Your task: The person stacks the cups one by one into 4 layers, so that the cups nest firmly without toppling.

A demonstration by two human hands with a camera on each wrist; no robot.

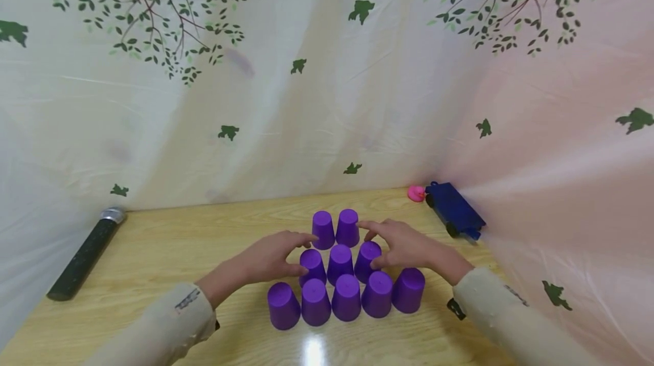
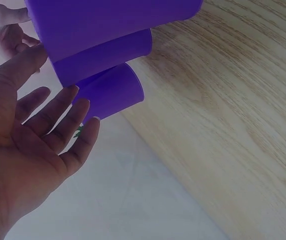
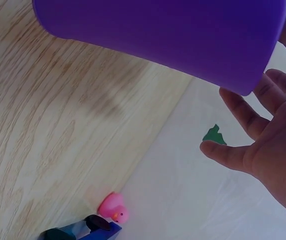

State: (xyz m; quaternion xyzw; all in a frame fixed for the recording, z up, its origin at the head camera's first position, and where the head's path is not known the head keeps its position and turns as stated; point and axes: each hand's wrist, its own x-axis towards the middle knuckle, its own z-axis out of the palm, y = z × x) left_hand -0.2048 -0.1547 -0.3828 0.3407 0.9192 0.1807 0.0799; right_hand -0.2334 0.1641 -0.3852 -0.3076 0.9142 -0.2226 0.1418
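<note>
Purple cups stand upside down on the wooden table in three rows in the head view. Several form the front row (image 1: 346, 298), three the middle row (image 1: 339, 264), two the back row. My left hand (image 1: 265, 255) is spread at the left side, thumb at the left middle cup (image 1: 312, 266) and fingertips by the left back cup (image 1: 322, 231). Opposite it, my right hand (image 1: 403, 244) reaches in with its thumb at the right middle cup (image 1: 369, 261) and index finger beside the right back cup (image 1: 348, 228). Both wrist views show loosely extended fingers beside cup walls.
A dark stick with a silver head (image 1: 84, 258) lies on the table (image 1: 194, 241) at the left. At the back right are a pink toy duck (image 1: 416, 193) and a blue wheeled toy (image 1: 456, 207). A leaf-patterned curtain (image 1: 286, 99) borders the table behind and at the sides.
</note>
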